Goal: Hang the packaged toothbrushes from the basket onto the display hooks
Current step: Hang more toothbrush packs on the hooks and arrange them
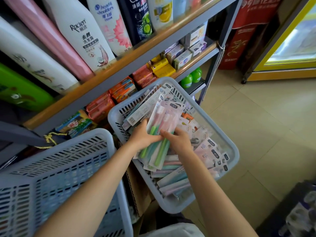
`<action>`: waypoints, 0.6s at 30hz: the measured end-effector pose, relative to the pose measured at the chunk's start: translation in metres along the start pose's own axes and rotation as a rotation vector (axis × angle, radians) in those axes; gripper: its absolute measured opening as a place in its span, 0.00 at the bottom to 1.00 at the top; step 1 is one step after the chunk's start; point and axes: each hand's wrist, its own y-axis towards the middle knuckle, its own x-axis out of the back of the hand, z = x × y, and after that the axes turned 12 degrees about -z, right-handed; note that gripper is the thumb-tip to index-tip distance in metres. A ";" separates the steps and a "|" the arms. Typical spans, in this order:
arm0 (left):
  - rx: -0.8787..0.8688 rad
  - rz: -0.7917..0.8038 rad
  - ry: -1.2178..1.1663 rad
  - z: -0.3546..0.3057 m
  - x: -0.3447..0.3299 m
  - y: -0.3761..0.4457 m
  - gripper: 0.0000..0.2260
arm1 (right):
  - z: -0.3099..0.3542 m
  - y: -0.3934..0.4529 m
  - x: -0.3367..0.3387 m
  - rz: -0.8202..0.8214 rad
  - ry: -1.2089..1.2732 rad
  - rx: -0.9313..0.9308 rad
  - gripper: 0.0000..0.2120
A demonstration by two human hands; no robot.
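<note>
A grey slotted basket (220,132) in the middle holds several packaged toothbrushes, lying loose in pastel packs. Both hands are inside it on one bundle of toothbrush packs (162,120) with green and pink handles. My left hand (145,135) grips the bundle from its left side, thumb on top. My right hand (179,139) holds the lower right part of the same bundle, fingers curled over the packs. More packs (206,151) lie under and to the right of my hands. No display hooks are in view.
A second grey basket (56,165) sits at lower left. A shelf (119,65) behind carries shampoo bottles (82,35) above and soap boxes (123,89) below. Tiled floor (256,125) lies to the right, with a yellow-framed cooler (290,48) at far right.
</note>
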 end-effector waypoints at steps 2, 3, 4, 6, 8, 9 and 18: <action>-0.014 -0.034 -0.073 -0.003 0.004 -0.004 0.43 | 0.006 -0.005 0.003 0.021 0.032 0.020 0.06; -0.015 -0.047 -0.104 -0.004 0.006 -0.005 0.41 | 0.010 -0.009 0.004 0.039 0.047 0.033 0.06; -0.015 -0.055 -0.128 -0.006 0.009 -0.008 0.40 | 0.013 -0.011 0.005 0.052 0.065 0.037 0.07; -0.015 -0.057 -0.193 -0.011 0.016 -0.014 0.34 | 0.020 -0.018 0.009 0.077 0.099 0.046 0.09; -0.027 -0.056 -0.269 -0.018 0.024 -0.025 0.25 | 0.027 -0.026 0.013 0.093 0.124 0.091 0.10; -0.037 -0.051 -0.309 -0.021 0.028 -0.032 0.23 | 0.031 -0.031 0.015 0.107 0.145 0.115 0.11; -0.099 -0.181 -0.586 -0.011 0.080 -0.112 0.22 | 0.059 -0.112 -0.006 0.176 0.096 0.491 0.06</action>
